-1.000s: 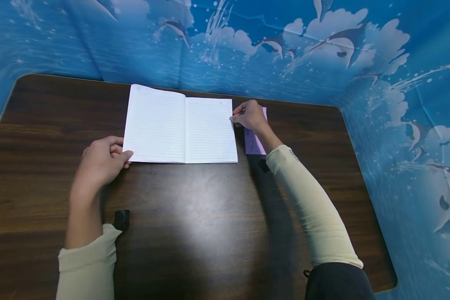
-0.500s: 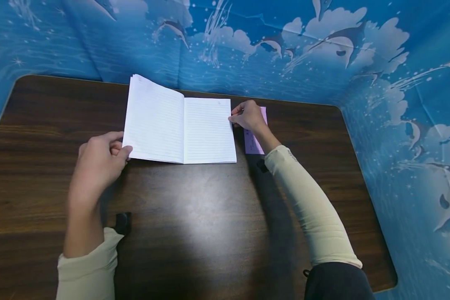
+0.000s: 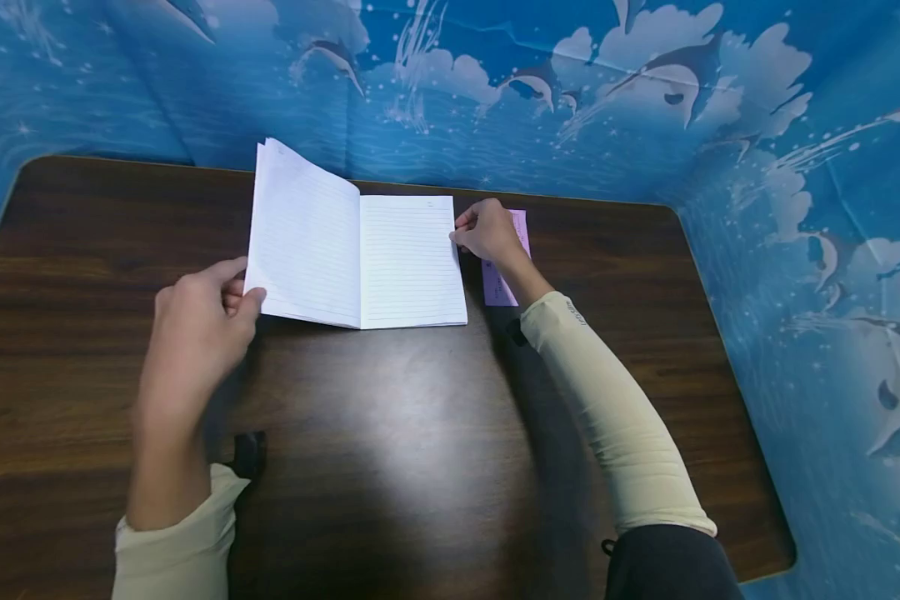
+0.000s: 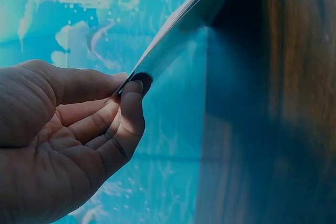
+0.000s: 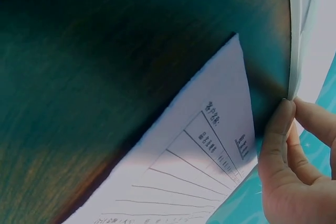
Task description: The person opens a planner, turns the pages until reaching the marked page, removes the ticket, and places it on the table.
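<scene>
An open notebook (image 3: 411,262) with blank ruled pages lies near the far edge of the table. Its left half is tilted up off the wood, and my left hand (image 3: 198,333) pinches that half's outer edge between thumb and fingers. In the left wrist view the raised notebook cover (image 4: 178,40) slants upward from the pinch. My right hand (image 3: 489,231) pinches the right outer edge of the notebook, near its upper part. Under the right wrist lies a pink printed form (image 3: 499,283), partly hidden by the hand; its ruled lines and printed characters show in the right wrist view.
The dark wooden table (image 3: 420,467) has rounded corners. Behind it and along its right side hangs a blue curtain (image 3: 435,125) printed with dolphins, close to the notebook's far edge. Pale sleeves (image 3: 607,400) cover both forearms.
My left hand has lifted the left half of the notebook, which now stands at a steeper tilt. The right hand keeps its hold on the right edge, and the head view has shifted slightly.
</scene>
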`<state>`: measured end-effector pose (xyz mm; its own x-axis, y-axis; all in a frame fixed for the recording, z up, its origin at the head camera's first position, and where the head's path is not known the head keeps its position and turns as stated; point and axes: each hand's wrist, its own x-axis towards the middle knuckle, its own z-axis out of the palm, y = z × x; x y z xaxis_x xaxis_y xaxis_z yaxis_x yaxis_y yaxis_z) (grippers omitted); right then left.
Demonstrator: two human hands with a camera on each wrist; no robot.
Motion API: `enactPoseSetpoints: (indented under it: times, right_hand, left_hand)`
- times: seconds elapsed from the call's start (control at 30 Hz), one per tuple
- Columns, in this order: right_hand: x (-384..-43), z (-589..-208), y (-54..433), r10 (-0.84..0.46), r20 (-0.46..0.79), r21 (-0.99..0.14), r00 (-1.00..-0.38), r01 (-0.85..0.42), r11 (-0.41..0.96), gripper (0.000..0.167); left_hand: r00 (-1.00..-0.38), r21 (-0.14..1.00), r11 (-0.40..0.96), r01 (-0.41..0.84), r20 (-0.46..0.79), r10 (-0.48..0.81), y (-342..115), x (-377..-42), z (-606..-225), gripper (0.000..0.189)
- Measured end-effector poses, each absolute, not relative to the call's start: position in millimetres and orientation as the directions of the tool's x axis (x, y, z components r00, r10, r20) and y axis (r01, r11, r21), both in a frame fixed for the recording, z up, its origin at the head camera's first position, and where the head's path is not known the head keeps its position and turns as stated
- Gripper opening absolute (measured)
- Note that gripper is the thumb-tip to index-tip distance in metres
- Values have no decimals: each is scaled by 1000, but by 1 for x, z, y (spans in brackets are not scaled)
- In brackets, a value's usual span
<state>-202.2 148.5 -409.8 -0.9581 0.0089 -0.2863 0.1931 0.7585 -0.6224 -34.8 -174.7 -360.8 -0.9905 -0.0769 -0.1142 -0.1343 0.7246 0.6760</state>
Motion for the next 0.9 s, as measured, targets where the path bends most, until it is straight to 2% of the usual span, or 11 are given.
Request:
enactPoseSetpoints:
  times: [0.33, 0.6, 0.73, 0.9]
  right_hand:
    - [-206, -406, 144, -13, -325, -607, -946, 198, 770, 11]
    - [-206, -405, 150, -2, -329, -609, -945, 210, 764, 12]
    - [-205, -407, 153, -16, -307, -619, -952, 187, 763, 13]
    - [-204, -409, 156, -15, -300, -640, -954, 190, 745, 12]
  left_hand:
    - [-999, 667, 745, -24, 4, -36, -149, -26, -343, 55]
    - [-985, 634, 755, 166, 141, 98, -105, -39, -324, 40]
    - [-976, 616, 757, 217, 148, 159, -78, -45, -319, 37]
    - [-967, 588, 772, 241, 77, 243, -47, -56, -320, 36]
